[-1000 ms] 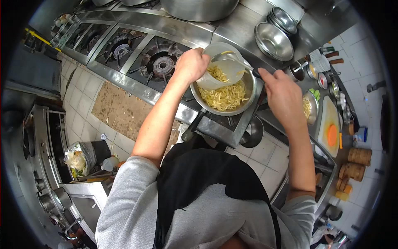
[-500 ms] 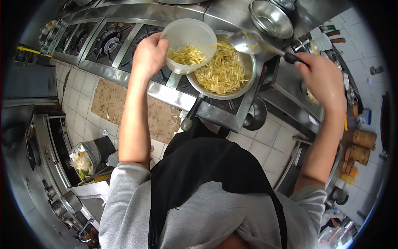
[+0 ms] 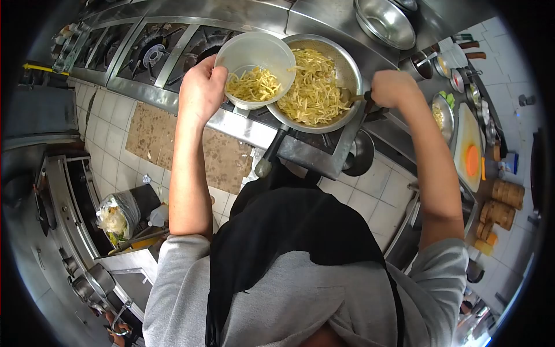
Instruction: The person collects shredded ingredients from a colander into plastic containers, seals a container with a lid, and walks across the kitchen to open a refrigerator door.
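Observation:
My left hand (image 3: 202, 89) grips the rim of a translucent plastic tub (image 3: 254, 49), tilted beside the pan. Pale yellow cut strips (image 3: 254, 87) lie in the tub's lower part. A wide metal frying pan (image 3: 350, 70) on the stove holds a larger heap of similar strips (image 3: 312, 92), and its handle (image 3: 274, 144) points toward my body. Closed around the dark handle of a large metal spoon (image 3: 359, 98), my right hand (image 3: 396, 89) is just right of the pan. The spoon's bowl is down at the right side of the heap, partly hidden.
Stove burners (image 3: 153, 55) run to the left. Metal bowls (image 3: 386, 23) stand behind the pan at the right. A white cutting board (image 3: 467, 139) with an orange piece (image 3: 472, 161) lies on the right counter. Below the stove's corner is a dark pan (image 3: 361, 153).
My right hand has moved down and left, bringing the spoon from above the pan into the strips. The tub has shifted slightly left and down, still in my left hand.

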Motion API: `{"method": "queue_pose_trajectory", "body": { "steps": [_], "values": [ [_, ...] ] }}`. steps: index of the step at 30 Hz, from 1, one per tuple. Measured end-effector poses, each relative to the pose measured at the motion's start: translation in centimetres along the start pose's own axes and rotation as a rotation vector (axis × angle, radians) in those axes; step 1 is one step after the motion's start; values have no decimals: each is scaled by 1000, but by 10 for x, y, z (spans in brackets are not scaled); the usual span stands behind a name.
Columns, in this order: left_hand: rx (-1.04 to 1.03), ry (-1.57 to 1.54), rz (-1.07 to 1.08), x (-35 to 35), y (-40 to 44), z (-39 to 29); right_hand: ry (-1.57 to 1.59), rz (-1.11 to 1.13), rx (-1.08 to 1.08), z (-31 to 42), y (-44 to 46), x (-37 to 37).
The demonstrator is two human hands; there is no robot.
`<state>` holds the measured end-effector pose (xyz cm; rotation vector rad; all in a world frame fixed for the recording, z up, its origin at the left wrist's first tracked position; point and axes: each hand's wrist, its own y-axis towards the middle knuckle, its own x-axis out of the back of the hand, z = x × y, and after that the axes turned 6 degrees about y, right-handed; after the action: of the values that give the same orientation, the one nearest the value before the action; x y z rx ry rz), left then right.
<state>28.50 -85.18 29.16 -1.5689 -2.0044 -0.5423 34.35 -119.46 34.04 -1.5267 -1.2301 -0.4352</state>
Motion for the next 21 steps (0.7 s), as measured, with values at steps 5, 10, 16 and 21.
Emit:
{"method": "queue_pose_trajectory", "body": {
  "steps": [5,10,16,21],
  "values": [
    [26,-117,46,6,-2,2,582,36,14,-47,25,-96],
    [40,-88,43,10,-2,6,639,-67,-46,-16,26,-117],
    [51,-105,10,14,-3,12,833,-1,-35,-17,37,-135],
    [57,-113,-1,19,-5,16,909,-17,-25,-27,27,-143]
  ]
}}
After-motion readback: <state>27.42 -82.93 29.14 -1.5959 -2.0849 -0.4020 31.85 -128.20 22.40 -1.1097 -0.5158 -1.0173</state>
